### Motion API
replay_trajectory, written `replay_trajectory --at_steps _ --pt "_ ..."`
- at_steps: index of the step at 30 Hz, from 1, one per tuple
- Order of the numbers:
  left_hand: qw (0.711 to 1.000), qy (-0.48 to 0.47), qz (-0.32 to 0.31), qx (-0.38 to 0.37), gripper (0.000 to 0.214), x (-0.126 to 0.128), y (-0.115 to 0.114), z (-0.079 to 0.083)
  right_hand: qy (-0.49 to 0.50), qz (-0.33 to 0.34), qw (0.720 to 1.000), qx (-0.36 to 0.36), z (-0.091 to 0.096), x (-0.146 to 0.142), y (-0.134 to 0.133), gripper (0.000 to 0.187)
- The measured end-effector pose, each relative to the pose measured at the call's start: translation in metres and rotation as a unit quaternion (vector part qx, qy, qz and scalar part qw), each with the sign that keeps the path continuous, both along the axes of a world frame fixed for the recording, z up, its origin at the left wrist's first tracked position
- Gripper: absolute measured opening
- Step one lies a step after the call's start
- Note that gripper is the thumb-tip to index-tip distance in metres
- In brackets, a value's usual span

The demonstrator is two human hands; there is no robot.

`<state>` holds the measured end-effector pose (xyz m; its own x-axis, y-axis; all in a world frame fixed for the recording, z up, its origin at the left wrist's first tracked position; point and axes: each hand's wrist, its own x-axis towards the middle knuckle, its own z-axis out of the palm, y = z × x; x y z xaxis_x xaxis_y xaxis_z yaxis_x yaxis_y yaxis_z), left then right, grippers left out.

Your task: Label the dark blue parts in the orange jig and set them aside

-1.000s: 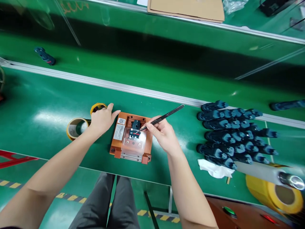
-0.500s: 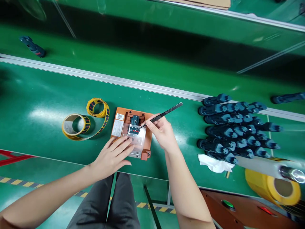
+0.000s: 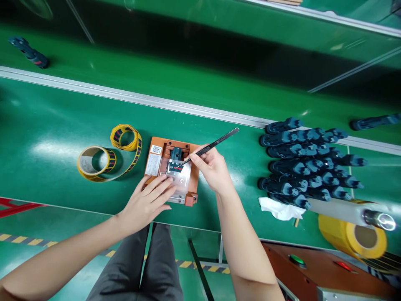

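An orange fixture block (image 3: pixel 194 184) with a clear plate and a small black part (image 3: pixel 175 161) in it lies on the green bench. My left hand (image 3: pixel 147 202) rests open on the fixture's near left edge, fingers spread over the clear plate. My right hand (image 3: pixel 211 169) is closed on dark tweezers (image 3: pixel 216 144), whose tip touches the black part. A QR label (image 3: pixel 156 149) sits at the fixture's far left corner.
A yellow and black label tape roll (image 3: pixel 97 161) with a loose curl lies left of the fixture. A pile of several dark blue handles (image 3: pixel 308 167) lies at right, with a white cloth (image 3: pixel 278 209) and a yellow roll (image 3: pixel 354 236) nearer. A metal rail (image 3: pixel 125 97) crosses behind.
My left hand left the tape roll at the far left of the fixture and came down onto the fixture's near edge. The right hand kept the tweezers on the black part.
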<state>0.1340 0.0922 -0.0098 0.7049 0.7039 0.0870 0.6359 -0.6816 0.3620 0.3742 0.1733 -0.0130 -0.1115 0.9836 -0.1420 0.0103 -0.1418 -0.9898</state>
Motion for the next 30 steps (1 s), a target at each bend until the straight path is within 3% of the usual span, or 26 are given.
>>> replay_trajectory --at_steps 21,23,26,28,30 --pt "0.992 0.115 -0.038 0.018 0.059 0.02 0.031 0.029 -0.034 0.015 0.999 -0.022 0.002 0.0 0.006 0.028" --pt "0.991 0.122 -0.045 0.032 0.058 0.022 0.03 0.031 0.018 -0.029 0.999 -0.028 0.003 0.0 0.006 0.028" --pt "0.996 0.074 -0.038 0.034 0.063 0.025 0.032 0.03 0.062 -0.187 0.98 0.015 0.002 0.013 0.001 0.025" --pt "0.999 0.02 0.015 0.022 0.065 0.025 0.038 0.025 -0.035 -0.274 0.96 0.053 -0.004 0.03 -0.01 0.023" --pt "0.995 -0.025 0.09 -0.018 0.071 0.026 0.046 0.018 -0.231 -0.289 0.926 0.077 -0.017 0.05 -0.025 0.024"
